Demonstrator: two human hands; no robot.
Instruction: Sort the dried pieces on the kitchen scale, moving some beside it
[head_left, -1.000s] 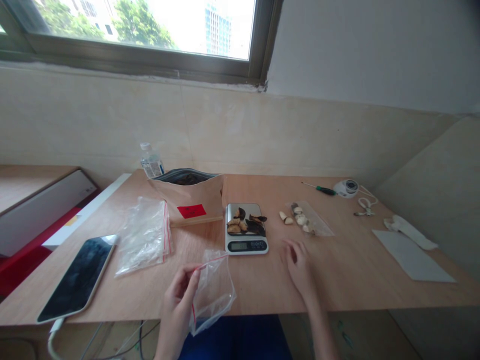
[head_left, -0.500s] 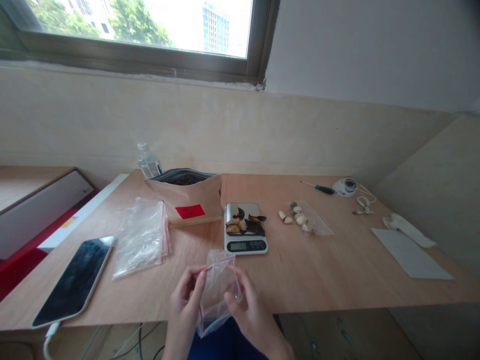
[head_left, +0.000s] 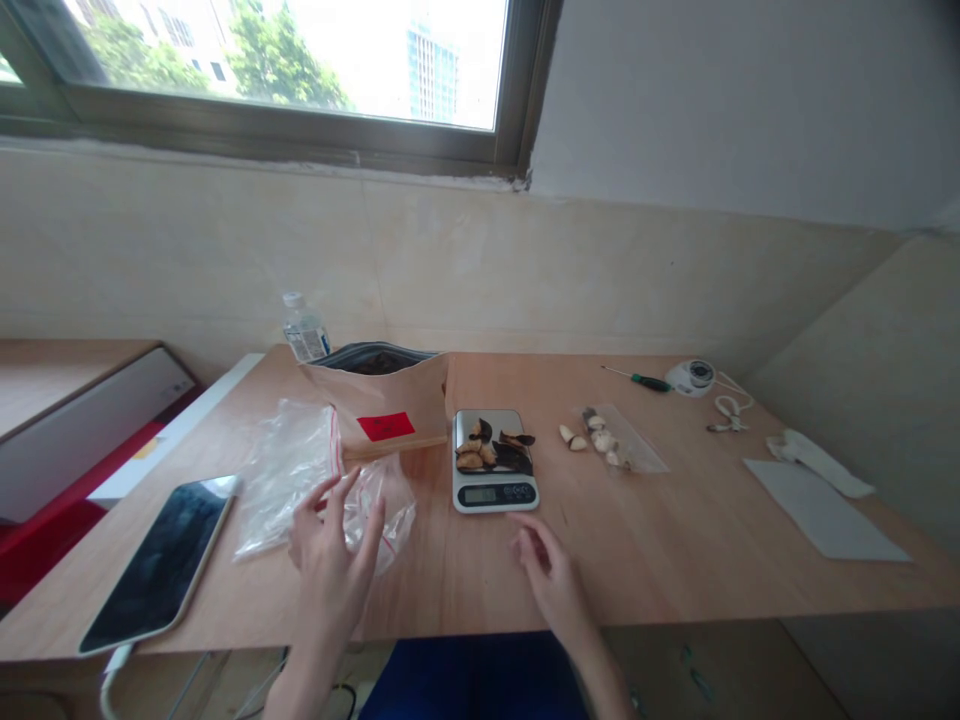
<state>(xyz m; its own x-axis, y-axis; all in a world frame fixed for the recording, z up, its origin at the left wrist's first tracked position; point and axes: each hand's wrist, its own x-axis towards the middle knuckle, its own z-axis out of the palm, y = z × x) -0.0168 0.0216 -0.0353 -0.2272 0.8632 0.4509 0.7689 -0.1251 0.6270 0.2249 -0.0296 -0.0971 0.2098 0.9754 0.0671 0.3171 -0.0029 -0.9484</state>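
Note:
My left hand [head_left: 330, 545] is over the table with its fingers spread, at the edge of a clear zip bag [head_left: 397, 505]. That bag lies crumpled beside a flat pile of clear zip bags [head_left: 274, 470] with red seal lines. My right hand [head_left: 551, 570] is loosely curled with nothing visible in it, just in front of a small kitchen scale [head_left: 495, 497]. Dried brown slices [head_left: 480, 452] rest on the scale's plate; its display is too small to read. Behind the bags, a brown paper pouch [head_left: 412, 395] with a red label stands with its top open.
Right of the scale are pale, dark-edged pieces [head_left: 572, 438] and a small clear bag [head_left: 637, 445] holding more. A phone [head_left: 161, 565] with a cable lies at left. Further back are a bottle [head_left: 306, 330], a screwdriver [head_left: 649, 381], a white camera [head_left: 690, 377] and a white sheet [head_left: 825, 510].
The clear zip bag that both hands held in front of the scale now lies on the table to the left. The hands have moved apart, and the view has shifted slightly.

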